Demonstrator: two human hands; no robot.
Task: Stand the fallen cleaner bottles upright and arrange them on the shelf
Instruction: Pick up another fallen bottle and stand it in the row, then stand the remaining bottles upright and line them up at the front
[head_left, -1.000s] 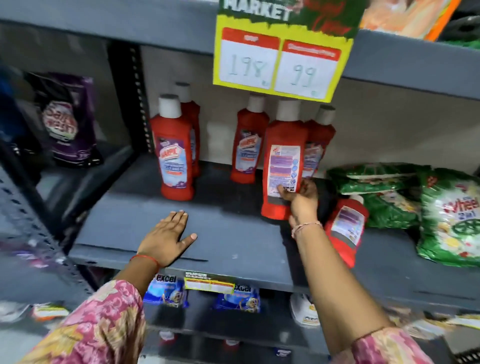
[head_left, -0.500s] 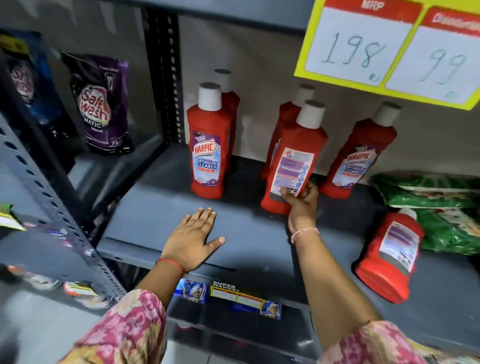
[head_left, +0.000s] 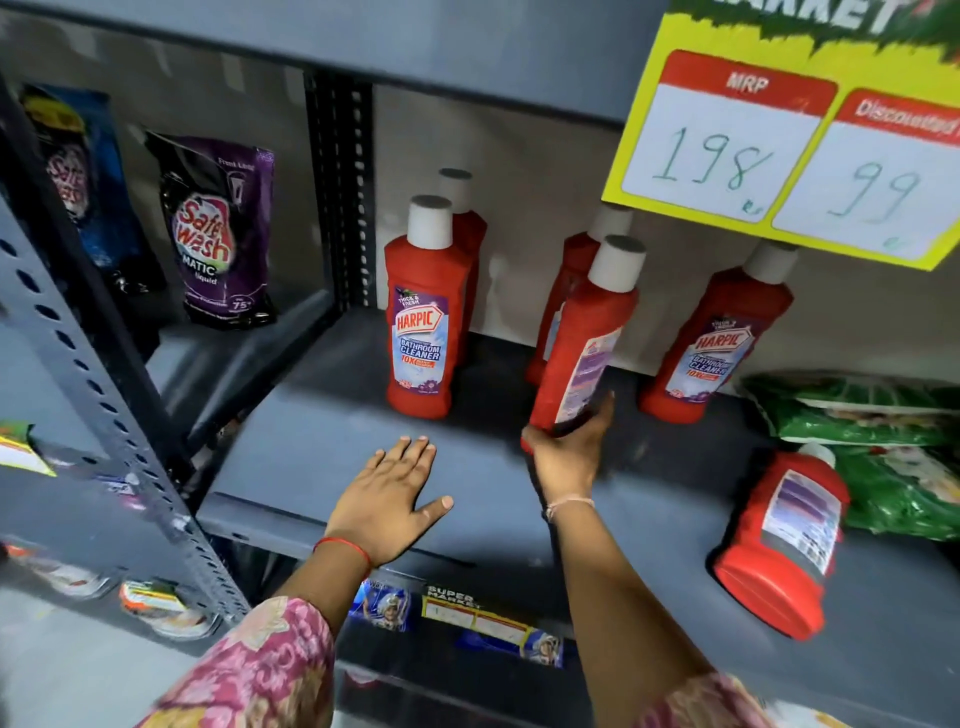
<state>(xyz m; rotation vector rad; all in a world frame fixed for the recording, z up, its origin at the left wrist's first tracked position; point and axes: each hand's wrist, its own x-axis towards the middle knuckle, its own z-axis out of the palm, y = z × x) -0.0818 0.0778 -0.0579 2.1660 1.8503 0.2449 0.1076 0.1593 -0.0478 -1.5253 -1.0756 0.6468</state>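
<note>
Shelf (head_left: 322, 462): flat grey metal.
Right hand (head_left: 566, 452): wrapped round tilted red plastic bottle (head_left: 582, 353), white round cap.
Left hand (head_left: 389, 499): fingers spread, flat on shelf.
Fallen bottle (head_left: 784, 540): lying at right.

I've got open shelf (head_left: 322, 467) up front; a fallen bottle (head_left: 784, 545) and green bags (head_left: 883, 421) crowd the right.
</note>
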